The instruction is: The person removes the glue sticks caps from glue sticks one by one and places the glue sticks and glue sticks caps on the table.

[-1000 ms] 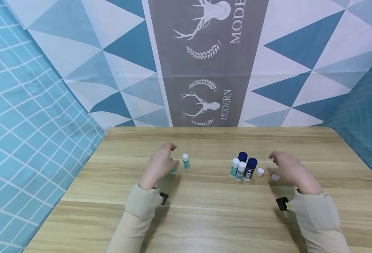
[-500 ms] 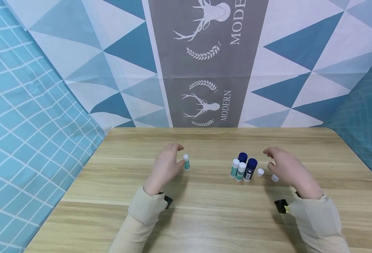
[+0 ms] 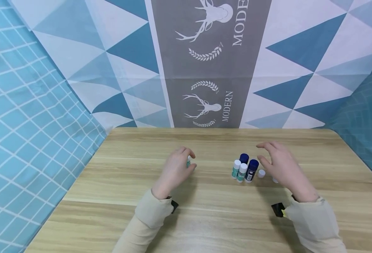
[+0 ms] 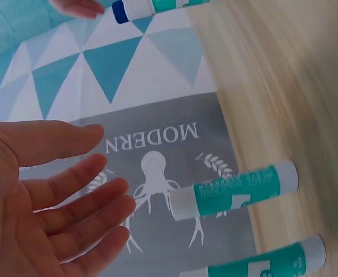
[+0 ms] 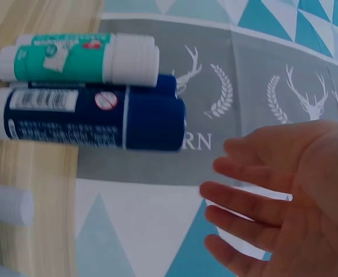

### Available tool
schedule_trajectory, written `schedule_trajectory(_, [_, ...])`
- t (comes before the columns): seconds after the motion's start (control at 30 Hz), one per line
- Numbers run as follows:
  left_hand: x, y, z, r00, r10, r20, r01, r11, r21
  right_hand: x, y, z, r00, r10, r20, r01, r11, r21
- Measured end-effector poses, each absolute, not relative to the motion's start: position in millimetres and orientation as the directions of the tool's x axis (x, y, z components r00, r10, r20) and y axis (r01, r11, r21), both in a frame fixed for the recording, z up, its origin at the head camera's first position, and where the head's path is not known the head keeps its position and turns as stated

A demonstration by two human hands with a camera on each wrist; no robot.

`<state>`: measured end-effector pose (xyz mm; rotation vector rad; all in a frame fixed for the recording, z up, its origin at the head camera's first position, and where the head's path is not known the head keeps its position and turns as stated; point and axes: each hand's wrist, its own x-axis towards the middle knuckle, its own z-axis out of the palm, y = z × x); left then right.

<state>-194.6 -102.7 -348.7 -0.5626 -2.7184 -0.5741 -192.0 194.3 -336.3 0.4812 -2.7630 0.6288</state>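
My left hand [image 3: 175,171] hovers over the table's left-middle, fingers relaxed and apart, holding nothing. Just beyond it stands a small green glue stick [image 3: 188,161], mostly hidden by the hand in the head view. The left wrist view shows this green glue stick upright beside a second green glue stick [image 4: 264,261], both apart from the fingers. My right hand [image 3: 282,168] hangs loosely spread and bare to the right of a tight cluster. That cluster has two green glue sticks [image 3: 242,173] and two larger dark-blue glue sticks [image 3: 251,171], all upright.
A white cap [image 3: 261,173] lies right of the cluster. Another white cap [image 3: 275,180] is partly covered by the right hand. The wooden table [image 3: 205,218] ends at a patterned cloth backdrop [image 3: 201,70], with blue cloth on both sides.
My left hand has moved right, from the farther-left glue stick to in front of the other, covering it. My right hand has shifted left toward the cluster, its fingers spreading more.
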Motion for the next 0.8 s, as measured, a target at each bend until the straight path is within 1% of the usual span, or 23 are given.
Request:
schedule_trajectory(0.2, [-196.0, -89.9, -357.5, -0.823, 0.4, 0.403, 0.513, 0.828, 0.226, -195.0, 183.0, -344.1, -0.86, -0.31, 0.406, -0.452, 0.832, -0.321])
schedule_trajectory(0.3, [-195.9, -84.6, -361.2, -0.814, 0.421, 0.4, 0.53, 0.821, 0.213, -195.1, 178.4, -345.1, -0.846, -0.328, 0.42, -0.469, 0.833, -0.295])
schedule_trajectory(0.4, [-195.8, -81.2, -364.1, -0.829, 0.415, 0.374, 0.518, 0.822, 0.236, -194.6, 174.1, -346.7, -0.838, -0.342, 0.425, -0.479, 0.834, -0.273])
schedule_trajectory(0.6, [-198.2, -70.6, -367.2, -0.871, 0.412, 0.267, 0.485, 0.806, 0.34, -194.8, 169.3, -351.0, -0.827, -0.383, 0.412, -0.51, 0.82, -0.261])
schedule_trajectory(0.7, [-201.0, -60.5, -367.1, -0.879, 0.42, 0.224, 0.476, 0.795, 0.377, -195.0, 168.3, -352.8, -0.826, -0.387, 0.41, -0.515, 0.814, -0.27])
schedule_trajectory(0.8, [-204.1, -50.1, -367.3, -0.88, 0.428, 0.207, 0.475, 0.783, 0.402, -196.3, 166.5, -354.9, -0.824, -0.393, 0.408, -0.519, 0.814, -0.262])
